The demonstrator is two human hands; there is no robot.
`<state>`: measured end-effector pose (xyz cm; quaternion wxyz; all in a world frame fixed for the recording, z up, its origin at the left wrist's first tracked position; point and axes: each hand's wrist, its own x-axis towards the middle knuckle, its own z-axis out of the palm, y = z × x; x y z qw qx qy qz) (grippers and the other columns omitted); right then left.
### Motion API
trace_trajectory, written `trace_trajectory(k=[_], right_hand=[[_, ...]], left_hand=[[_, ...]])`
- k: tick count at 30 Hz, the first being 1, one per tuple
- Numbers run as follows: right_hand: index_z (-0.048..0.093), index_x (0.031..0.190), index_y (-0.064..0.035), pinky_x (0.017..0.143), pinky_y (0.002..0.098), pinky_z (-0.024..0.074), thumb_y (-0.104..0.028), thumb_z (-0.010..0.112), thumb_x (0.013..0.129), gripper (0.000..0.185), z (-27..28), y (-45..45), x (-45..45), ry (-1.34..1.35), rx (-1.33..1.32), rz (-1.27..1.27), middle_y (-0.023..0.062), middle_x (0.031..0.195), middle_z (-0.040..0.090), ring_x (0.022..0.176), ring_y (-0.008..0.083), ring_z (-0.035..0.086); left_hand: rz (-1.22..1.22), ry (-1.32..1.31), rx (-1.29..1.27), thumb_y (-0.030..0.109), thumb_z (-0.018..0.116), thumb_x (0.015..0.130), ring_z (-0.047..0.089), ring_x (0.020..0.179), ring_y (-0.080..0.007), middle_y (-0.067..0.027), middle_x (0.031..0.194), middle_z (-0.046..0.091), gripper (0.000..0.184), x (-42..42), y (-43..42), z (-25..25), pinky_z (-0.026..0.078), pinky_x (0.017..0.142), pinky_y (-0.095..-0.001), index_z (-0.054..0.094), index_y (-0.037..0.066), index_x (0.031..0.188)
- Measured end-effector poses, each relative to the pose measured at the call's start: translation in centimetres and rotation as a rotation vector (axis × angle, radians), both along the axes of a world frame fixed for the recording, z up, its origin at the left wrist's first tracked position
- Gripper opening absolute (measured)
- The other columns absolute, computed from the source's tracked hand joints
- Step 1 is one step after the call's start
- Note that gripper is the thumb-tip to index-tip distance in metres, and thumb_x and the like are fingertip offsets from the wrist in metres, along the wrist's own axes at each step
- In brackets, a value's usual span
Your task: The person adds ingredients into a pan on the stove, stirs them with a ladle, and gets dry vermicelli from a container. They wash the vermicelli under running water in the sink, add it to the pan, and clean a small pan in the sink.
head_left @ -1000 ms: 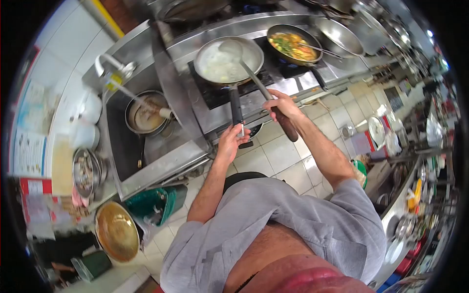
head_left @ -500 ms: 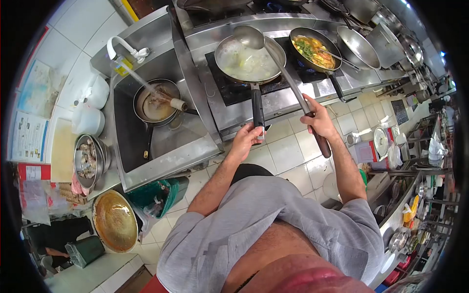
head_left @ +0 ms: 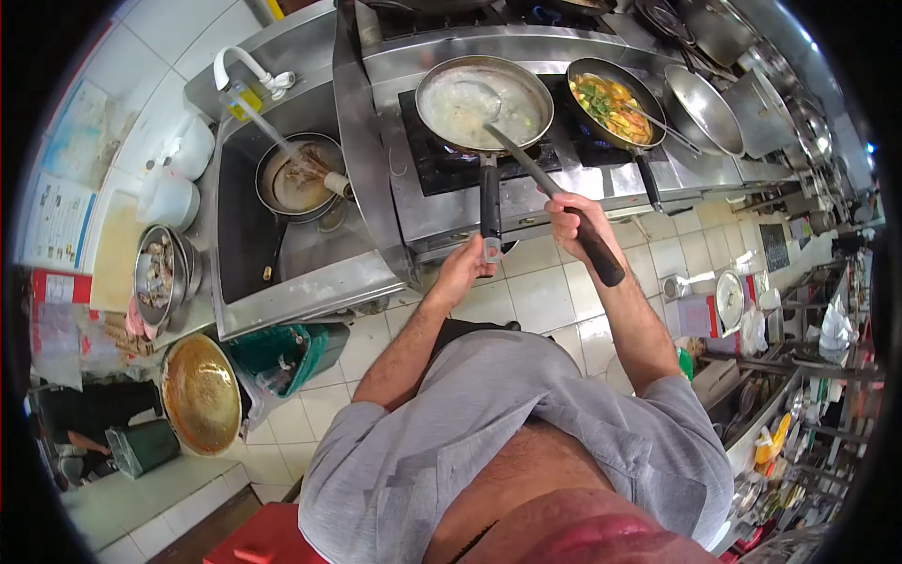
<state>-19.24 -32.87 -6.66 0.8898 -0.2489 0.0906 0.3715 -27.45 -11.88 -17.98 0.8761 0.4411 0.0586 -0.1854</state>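
My left hand [head_left: 464, 267] grips the end of a black-handled frying pan [head_left: 489, 202], which sits on the stove burner. A pale, cloudy, bubbling liquid [head_left: 512, 94] fills the pan. My right hand [head_left: 581, 226] is wrapped around the dark handle of a long ladle [head_left: 536, 169]. The ladle's bowl dips into the liquid, partly covered by it. To the right stands a second frying pan [head_left: 645, 179] with orange sauce, green leaves and a spoon in it; neither hand touches that one.
On the left, a sink [head_left: 246, 254] holds a pan under running water from the white faucet [head_left: 246, 58], with a brush in it. A steel wok [head_left: 705, 108] sits at the far right of the stove. Below the sink are a green bin [head_left: 324, 352] and a large brownish pan [head_left: 200, 395].
The ladle's bowl has gone from above the pan's far rim down into the liquid. My right hand has shifted slightly left and turned over on the handle. My left hand keeps its grip.
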Motion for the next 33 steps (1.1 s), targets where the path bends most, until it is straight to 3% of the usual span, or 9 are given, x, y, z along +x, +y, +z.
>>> trace_trajectory(k=[5, 8, 19, 25, 27, 28, 29, 31, 33], right_hand=[[0.042, 0.12, 0.0001, 0.034, 0.0214, 0.0349, -0.001, 0.058, 0.075, 0.048, 1.4, -3.3, -1.5, -0.185, -0.361, 0.04, 0.0037, 0.063, 0.052, 0.042, 0.0098, 0.048], [0.03, 0.134, -0.0015, 0.034, 0.0243, 0.0374, -0.001, 0.06, 0.071, 0.07, 1.7, -5.3, -1.4, -0.578, -0.798, 0.162, 0.0043, 0.059, 0.052, 0.038, 0.0112, 0.047], [0.031, 0.136, -0.0099, 0.041, 0.0247, 0.0397, 0.004, 0.056, 0.069, 0.073, 7.8, -10.1, -3.4, -0.892, -1.24, 0.522, 0.0085, 0.074, 0.053, 0.041, 0.0083, 0.047], [0.033, 0.135, -0.0164, 0.064, 0.0448, 0.0483, 0.001, 0.054, 0.069, 0.071, 5.1, -12.1, -1.5, -1.482, -1.657, 0.513, 0.0184, 0.088, 0.059, 0.073, 0.0361, 0.059], [0.033, 0.135, -0.0181, 0.063, 0.0446, 0.049, 0.002, 0.052, 0.069, 0.071, 3.9, -11.7, -0.4, -1.585, -1.868, 0.554, 0.0174, 0.083, 0.058, 0.072, 0.0354, 0.059], [0.033, 0.135, -0.0181, 0.063, 0.0446, 0.049, 0.002, 0.052, 0.069, 0.071, 3.1, -11.4, 0.2, -1.589, -1.866, 0.56, 0.0174, 0.083, 0.058, 0.072, 0.0354, 0.059], [0.033, 0.135, -0.0189, 0.063, 0.0445, 0.0491, 0.003, 0.051, 0.069, 0.071, 2.2, -11.2, 0.8, -1.606, -1.878, 0.53, 0.0174, 0.08, 0.057, 0.072, 0.0354, 0.059], [0.033, 0.135, -0.0197, 0.062, 0.0445, 0.0492, 0.003, 0.05, 0.069, 0.071, 1.2, -10.6, 2.0, -1.625, -1.887, 0.506, 0.0173, 0.078, 0.056, 0.071, 0.0353, 0.059], [0.032, 0.135, -0.02, 0.06, 0.0436, 0.0497, 0.003, 0.05, 0.07, 0.072, 0.6, -9.9, 3.3, -1.637, -1.929, 0.499, 0.017, 0.077, 0.056, 0.069, 0.0342, 0.059]], left_hand=[[-0.035, 0.339, 0.179, 0.043, 0.049, 0.089, 0.055, 0.072, -0.0121, -0.0045, 0.09, 0.058, 0.048, -0.8, -1.0, -7.1, 0.046, 0.069, -0.0293, 0.048, 0.004, 0.116], [0.019, 0.411, 0.24, 0.035, 0.055, 0.085, 0.056, 0.071, -0.014, -0.0043, 0.089, 0.06, 0.039, -0.5, -1.3, -10.7, 0.047, 0.065, -0.0303, 0.049, 0.005, 0.109], [0.603, 0.554, -0.164, 0.054, 0.036, 0.089, 0.053, 0.087, -0.028, -0.0134, 0.108, 0.05, 0.056, 3.9, -1.6, -18.0, 0.046, 0.074, -0.0428, 0.04, 0.007, 0.12], [0.635, 0.493, -0.257, 0.053, 0.039, 0.088, 0.056, 0.092, -0.0319, -0.011, 0.102, 0.057, 0.05, 5.8, -1.8, -20.1, 0.046, 0.079, -0.0443, 0.052, 0.008, 0.106], [0.644, 0.485, -0.233, 0.048, 0.04, 0.089, 0.057, 0.088, -0.0287, -0.0087, 0.096, 0.059, 0.044, 6.3, -2.0, -20.2, 0.047, 0.077, -0.0429, 0.056, 0.008, 0.102], [0.615, 0.517, -0.323, 0.048, 0.036, 0.091, 0.055, 0.065, -0.0166, -0.0058, 0.09, 0.06, 0.042, 6.4, -2.1, -19.9, 0.039, 0.047, -0.0287, 0.044, 0.015, 0.116], [0.62, 0.518, -0.327, 0.048, 0.036, 0.091, 0.055, 0.065, -0.0166, -0.0058, 0.09, 0.06, 0.042, 6.5, -2.1, -19.7, 0.039, 0.047, -0.0287, 0.044, 0.015, 0.116], [0.646, 0.433, -0.289, 0.042, 0.043, 0.089, 0.059, 0.081, -0.0264, -0.0078, 0.09, 0.061, 0.038, 6.3, -2.1, -20.0, 0.048, 0.07, -0.0404, 0.057, 0.008, 0.099], [0.645, 0.42, -0.3, 0.042, 0.044, 0.088, 0.059, 0.079, -0.0261, -0.008, 0.09, 0.061, 0.038, 6.2, -2.1, -20.2, 0.048, 0.068, -0.0397, 0.057, 0.008, 0.099]])
